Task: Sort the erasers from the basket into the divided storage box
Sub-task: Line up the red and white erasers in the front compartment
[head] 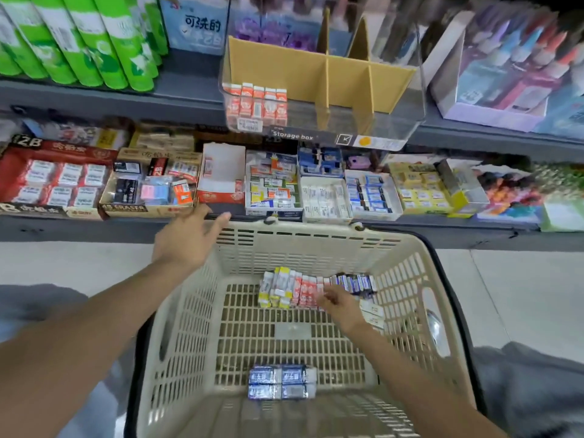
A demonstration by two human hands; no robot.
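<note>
Red-sleeved erasers: a clump of them [306, 289] stands on end in the row along the far wall of the basket [240, 248], yellow ones [272, 289] on the left of it, dark blue ones [357, 282] on the right.
Right hand: down inside the basket [343, 303], fingers [328, 295] loosely curled and touching the red ones from the near side. Can't honestly tell if it has one pinched yet or is just feeling along the tops.
Left hand: up at the basket's far-left corner [189, 238], fingers spread and relaxed, holding nothing. Well away from the row, so the right is clearly the nearer one.
Key relation: the erasers sit just ahead of the right fingertips, long axes roughly upright, packed side by side, so I'd guess a pinch from above.
Stray pack: blue-wrapped bundle [282, 381] lying flat near the front of the basket, apart from both hands.
Storage box: clear with cardboard dividers [325, 86], up on the shelf beyond; red erasers [256, 104] already in the left compartment, the other two look empty.
</note>
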